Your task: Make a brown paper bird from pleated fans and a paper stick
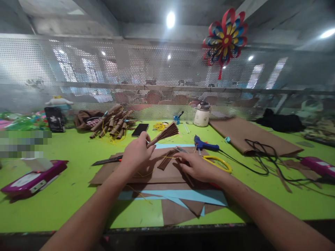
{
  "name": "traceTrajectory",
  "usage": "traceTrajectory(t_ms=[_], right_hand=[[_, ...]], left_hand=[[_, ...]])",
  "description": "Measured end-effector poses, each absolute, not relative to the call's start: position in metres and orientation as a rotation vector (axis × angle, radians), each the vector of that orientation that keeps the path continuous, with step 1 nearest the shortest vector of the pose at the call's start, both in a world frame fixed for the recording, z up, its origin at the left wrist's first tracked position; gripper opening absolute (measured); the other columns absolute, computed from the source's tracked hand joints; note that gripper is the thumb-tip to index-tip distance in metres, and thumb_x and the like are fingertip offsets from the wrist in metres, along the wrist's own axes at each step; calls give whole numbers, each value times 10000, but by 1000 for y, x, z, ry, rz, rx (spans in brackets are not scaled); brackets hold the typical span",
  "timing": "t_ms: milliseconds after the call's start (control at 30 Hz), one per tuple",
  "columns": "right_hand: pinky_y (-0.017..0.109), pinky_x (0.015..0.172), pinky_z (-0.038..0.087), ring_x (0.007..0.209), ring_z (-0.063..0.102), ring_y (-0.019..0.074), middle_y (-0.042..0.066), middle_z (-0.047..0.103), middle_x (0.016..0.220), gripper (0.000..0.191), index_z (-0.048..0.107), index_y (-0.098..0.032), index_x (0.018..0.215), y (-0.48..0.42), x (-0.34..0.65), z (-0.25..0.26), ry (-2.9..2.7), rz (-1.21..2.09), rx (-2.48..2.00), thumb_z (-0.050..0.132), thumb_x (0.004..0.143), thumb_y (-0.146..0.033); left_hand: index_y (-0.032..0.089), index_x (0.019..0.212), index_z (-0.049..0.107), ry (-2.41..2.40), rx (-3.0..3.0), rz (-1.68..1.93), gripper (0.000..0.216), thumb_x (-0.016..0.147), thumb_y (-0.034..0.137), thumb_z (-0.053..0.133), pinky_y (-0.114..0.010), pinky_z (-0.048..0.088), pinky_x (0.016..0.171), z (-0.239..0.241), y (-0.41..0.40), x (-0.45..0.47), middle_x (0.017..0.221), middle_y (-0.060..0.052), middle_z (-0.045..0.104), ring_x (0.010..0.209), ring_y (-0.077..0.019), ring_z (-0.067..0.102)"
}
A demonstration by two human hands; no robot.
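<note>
The left hand [137,151] is closed around a fringed paper bundle [167,133], above brown sheets [110,174]. The right hand's [198,167] fingertips meet a yellow thread [170,157]; whether they pinch it, one cannot tell. Loose thread could snag the scissors [228,167]; a sideways elbow could knock the glue gun [208,145].

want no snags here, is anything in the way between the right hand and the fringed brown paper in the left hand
Nothing solid visibly blocks the right hand from the fringed paper in the left hand. A yellow thread runs across the gap; a bunch of paper strips lies lower, over the brown sheet.
</note>
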State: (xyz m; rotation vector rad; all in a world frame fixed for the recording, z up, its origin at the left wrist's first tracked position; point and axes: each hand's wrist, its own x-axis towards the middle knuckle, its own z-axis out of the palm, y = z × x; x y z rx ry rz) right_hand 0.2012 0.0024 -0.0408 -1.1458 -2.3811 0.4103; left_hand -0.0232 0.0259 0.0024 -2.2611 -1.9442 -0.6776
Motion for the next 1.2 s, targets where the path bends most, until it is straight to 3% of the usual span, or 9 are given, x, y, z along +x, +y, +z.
traceTrajectory(t_ms=[233,433,600,767,967,1200], right_hand=[[313,735,429,785,582,186,71,666,927,355,538,-205,1205,3,201,-44,-2355,410,-1145,448,862,-225],[320,802,419,863,577,197,85,656,991,384,566,-175,1184,4,200,-42,-2225,369,-1145,471,812,-159],[270,661,402,666,534,148,32,635,766,405,595,-156,1144,4,202,-34,-2126,412,-1252,471,761,-108],[233,528,324,535,422,110,-28,486,583,398,597,-149,1136,7,206,-30,-2070,581,-1266,467,760,-140],[235,485,285,509,381,105,-31,457,577,413,587,-145,1151,11,207,-34,-2035,698,-1274,482,755,-196],[244,508,320,544,433,124,1,551,631,395,614,-147,1113,8,204,-34,-2119,618,-1319,495,736,-157]], left_hand=[[182,933,534,-1971,-2360,-669,249,791,377,474,-263,349,557,0,32,-29,758,-70,644,707,-228,590],[152,953,586,-2009,-2364,-673,398,830,481,399,-268,347,539,-5,37,-32,749,-100,665,668,-228,598],[169,933,613,-2030,-2370,-739,342,772,439,480,-278,379,574,-5,44,-34,751,-86,679,696,-234,608],[152,899,640,-2064,-2443,-971,354,740,433,495,-271,409,585,-4,46,-38,717,-59,679,653,-205,607],[149,860,653,-2095,-2628,-991,342,748,426,485,-250,411,553,-8,49,-39,727,-53,694,641,-190,614],[146,1064,586,-2024,-2360,-671,431,828,457,403,-287,394,584,-17,40,-26,839,-124,683,733,-247,619]])
